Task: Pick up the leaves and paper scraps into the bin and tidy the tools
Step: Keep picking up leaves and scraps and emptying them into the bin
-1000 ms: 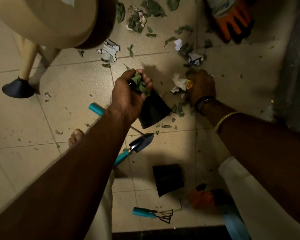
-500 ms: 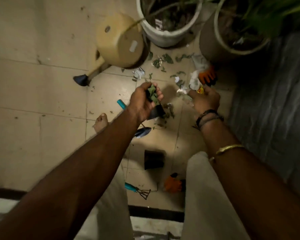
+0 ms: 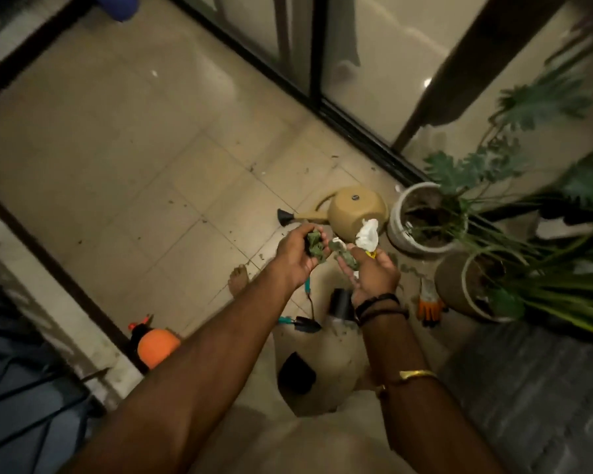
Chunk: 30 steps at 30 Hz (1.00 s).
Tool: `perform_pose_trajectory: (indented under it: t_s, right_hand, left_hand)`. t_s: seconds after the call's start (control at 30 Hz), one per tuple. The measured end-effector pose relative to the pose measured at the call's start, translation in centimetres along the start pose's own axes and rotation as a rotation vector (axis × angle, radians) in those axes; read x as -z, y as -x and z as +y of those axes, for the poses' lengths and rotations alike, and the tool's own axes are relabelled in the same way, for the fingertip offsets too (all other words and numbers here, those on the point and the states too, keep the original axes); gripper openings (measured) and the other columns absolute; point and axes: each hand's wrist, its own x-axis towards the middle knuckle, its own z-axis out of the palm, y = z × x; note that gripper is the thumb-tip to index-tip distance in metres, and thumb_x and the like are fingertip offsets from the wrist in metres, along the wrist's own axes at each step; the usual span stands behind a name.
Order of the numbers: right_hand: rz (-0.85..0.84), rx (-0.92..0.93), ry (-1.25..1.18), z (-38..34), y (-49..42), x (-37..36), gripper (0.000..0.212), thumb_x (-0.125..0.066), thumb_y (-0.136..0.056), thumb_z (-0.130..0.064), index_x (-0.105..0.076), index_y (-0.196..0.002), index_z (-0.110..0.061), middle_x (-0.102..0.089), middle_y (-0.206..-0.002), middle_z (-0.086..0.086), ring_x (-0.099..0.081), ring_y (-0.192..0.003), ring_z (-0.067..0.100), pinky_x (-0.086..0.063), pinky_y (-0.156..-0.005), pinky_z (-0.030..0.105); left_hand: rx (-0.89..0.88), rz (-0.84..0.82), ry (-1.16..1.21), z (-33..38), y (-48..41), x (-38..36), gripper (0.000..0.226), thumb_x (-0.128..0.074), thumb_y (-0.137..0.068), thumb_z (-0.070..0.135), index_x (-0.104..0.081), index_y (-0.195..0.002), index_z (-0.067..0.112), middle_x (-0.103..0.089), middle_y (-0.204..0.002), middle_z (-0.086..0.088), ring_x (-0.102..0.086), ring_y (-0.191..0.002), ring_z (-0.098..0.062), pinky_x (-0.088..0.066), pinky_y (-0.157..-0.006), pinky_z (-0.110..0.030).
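Over the tiled floor [image 3: 151,165], my left hand [image 3: 295,258] clutches leaves [image 3: 315,247], my right hand [image 3: 374,273] paper scraps [image 3: 368,234]; next, locating the unseen bin.

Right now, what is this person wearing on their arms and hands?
Both arms are bare, with no sleeves in view, and neither the left hand nor the right hand has a glove. The right wrist carries a few thin dark bands, and higher up that forearm sits a slim gold bangle. Nothing shows on the left wrist or forearm.
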Motion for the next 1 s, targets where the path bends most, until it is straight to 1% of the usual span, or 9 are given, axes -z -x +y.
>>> perform_pose_trajectory:
  t_s: [0.07, 0.13, 0.23, 0.3, 0.37, 0.43, 0.77, 0.87, 1.0]
  right_hand:
    - [-0.041, 0.004, 0.022, 0.0, 1.2, -5.3, 0.025, -0.067, -0.086, 0.01, -0.069, -0.1, -0.01, -0.072, -0.096, 0.008, -0.07, -0.085, 0.022, -0.059, -0.06, 0.03]
    - [-0.073, -0.007, 0.041, 0.3, 2.2, -10.6, 0.027, -0.068, -0.085, 0.01, -0.068, -0.107, -0.005, -0.071, -0.103, 0.013, -0.071, -0.092, 0.026, -0.059, -0.06, 0.029]
    - [-0.099, -0.034, 0.051, 0.7, 4.2, -18.9, 0.032, -0.067, -0.086, 0.009, -0.063, -0.115, -0.001, -0.07, -0.111, 0.019, -0.071, -0.098, 0.031, -0.062, -0.064, 0.032]
    - [-0.139, -0.031, 0.056, 0.7, 5.4, -24.1, 0.026, -0.067, -0.087, 0.008, -0.064, -0.111, -0.003, -0.07, -0.109, 0.018, -0.072, -0.095, 0.03, -0.063, -0.073, 0.037]
    - [-0.182, -0.022, 0.069, 0.6, 6.5, -29.2, 0.018, -0.066, -0.087, 0.007, -0.066, -0.098, -0.007, -0.07, -0.109, 0.018, -0.071, -0.097, 0.032, -0.061, -0.083, 0.043]
    - [-0.224, -0.015, 0.095, 0.3, 7.2, -34.0, 0.016, -0.067, -0.087, 0.007, -0.067, -0.093, -0.008, -0.07, -0.11, 0.019, -0.07, -0.101, 0.035, -0.059, -0.087, 0.046]
    - [-0.433, -0.017, 0.235, -3.5, 5.3, -57.1, 0.016, -0.067, -0.086, 0.009, -0.066, -0.09, -0.006, -0.069, -0.103, 0.02, -0.069, -0.098, 0.035, -0.063, -0.068, 0.039]
    - [-0.469, -0.029, 0.273, -4.9, 3.1, -64.5, 0.016, -0.068, -0.085, 0.009, -0.067, -0.095, -0.004, -0.07, -0.106, 0.022, -0.07, -0.099, 0.037, -0.063, -0.063, 0.035]
    - [-0.537, -0.035, 0.35, -7.5, 1.1, -74.0, 0.019, -0.066, -0.087, 0.008, -0.067, -0.102, -0.004, -0.071, -0.103, 0.018, -0.07, -0.095, 0.033, -0.063, -0.061, 0.033]
  left_hand:
    - [-0.035, -0.003, 0.044, 4.9, 0.6, 1.7, 0.02, -0.049, -0.098, 0.013, -0.061, -0.082, 0.008, -0.06, -0.073, -0.006, -0.059, -0.066, -0.013, -0.052, -0.069, -0.03]
    - [-0.052, -0.004, 0.072, 10.0, 1.1, 3.6, 0.022, -0.048, -0.098, 0.013, -0.06, -0.081, 0.007, -0.06, -0.072, -0.006, -0.059, -0.064, -0.013, -0.052, -0.069, -0.029]
    - [-0.069, 0.019, 0.086, 17.5, 2.1, 7.0, 0.024, -0.049, -0.098, 0.014, -0.061, -0.079, 0.007, -0.06, -0.07, -0.006, -0.062, -0.059, -0.013, -0.056, -0.068, -0.029]
    - [-0.085, 0.021, 0.085, 22.0, 2.8, 9.0, 0.024, -0.049, -0.098, 0.013, -0.061, -0.079, 0.006, -0.059, -0.071, -0.008, -0.061, -0.059, -0.016, -0.056, -0.07, -0.03]
    - [-0.104, 0.024, 0.092, 26.4, 3.3, 10.9, 0.024, -0.048, -0.099, 0.013, -0.061, -0.079, 0.006, -0.058, -0.07, -0.008, -0.059, -0.06, -0.017, -0.056, -0.067, -0.029]
    - [-0.131, 0.033, 0.142, 30.5, 3.6, 12.3, 0.023, -0.048, -0.098, 0.012, -0.059, -0.079, 0.006, -0.056, -0.07, -0.008, -0.057, -0.061, -0.018, -0.055, -0.063, -0.028]
    - [-0.267, 0.053, 0.356, 51.2, 0.4, 14.0, 0.026, -0.047, -0.098, 0.011, -0.06, -0.077, 0.006, -0.059, -0.062, -0.007, -0.056, -0.061, -0.018, -0.055, -0.061, -0.028]
    - [-0.307, 0.067, 0.496, 58.3, -1.6, 14.0, 0.026, -0.048, -0.098, 0.013, -0.061, -0.077, 0.004, -0.06, -0.063, -0.008, -0.058, -0.06, -0.018, -0.056, -0.058, -0.026]
    - [-0.334, 0.068, 0.613, 68.0, -3.7, 13.3, 0.026, -0.05, -0.098, 0.012, -0.062, -0.077, 0.002, -0.062, -0.064, -0.009, -0.06, -0.059, -0.02, -0.058, -0.055, -0.027]
